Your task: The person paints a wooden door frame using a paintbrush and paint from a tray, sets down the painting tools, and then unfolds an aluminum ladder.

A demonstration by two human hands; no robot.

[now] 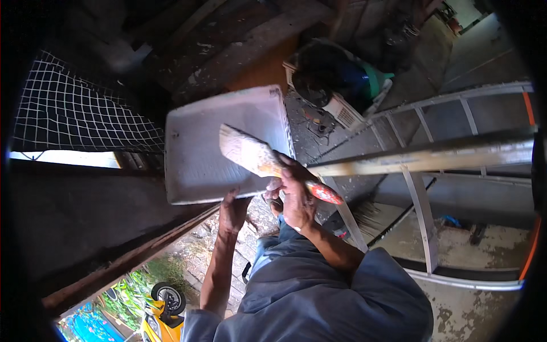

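- The paint tray [196, 149] is out in front of the person's torso, a wide, shallow rectangle with rounded corners and a low raised rim.
- Its inside is coated whitish, cooler and greyer across the floor, with faint streaks showing near the nearer side; dark marks break the pale rim at the far right corner.
- The left hand [232, 215] is at the tray's near edge, its fingers clamped on the rim; those underneath are hidden.
- The right hand [297, 196] has its fingers closed around the flat paintbrush [246, 153], close to where handle meets head.
- The brush head is broad and caked with white paint, with yellow-orange showing near its base; the handle end is bright red with pale marks.
- The bristles slant toward the far left over the tray; whether they touch its floor, one cannot tell.
- A metal ladder [420, 214] lies to the right, and a pale crate [343, 115] stands beyond the tray.
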